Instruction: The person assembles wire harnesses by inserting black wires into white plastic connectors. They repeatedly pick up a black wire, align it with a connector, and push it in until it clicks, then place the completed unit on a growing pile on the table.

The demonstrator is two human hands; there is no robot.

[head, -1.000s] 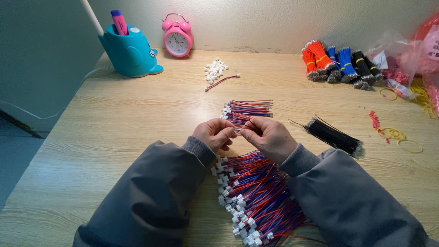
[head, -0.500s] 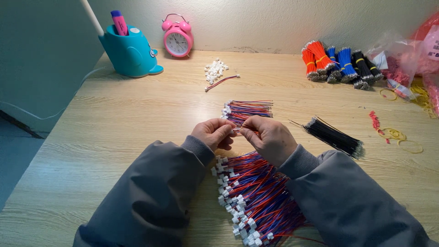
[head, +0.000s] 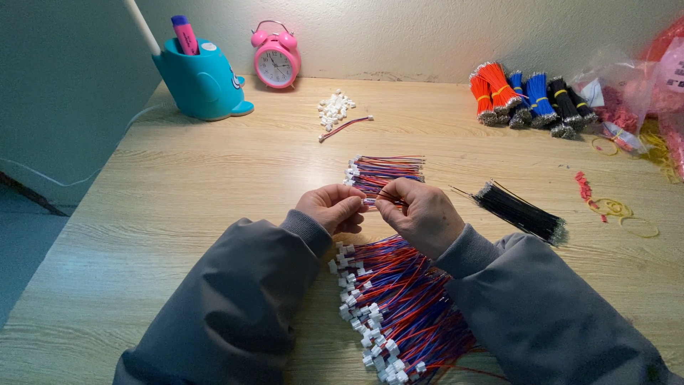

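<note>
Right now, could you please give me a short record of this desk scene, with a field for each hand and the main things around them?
left hand: fingers pinch a small white connector
right hand: fingers pinch the same piece's thin wires
near pile: red and blue wires with white connectors, between the sleeves
far bundle: same wires, just beyond the hands
black wires: right of the hands
loose connectors: far side, near the pink clock
</note>
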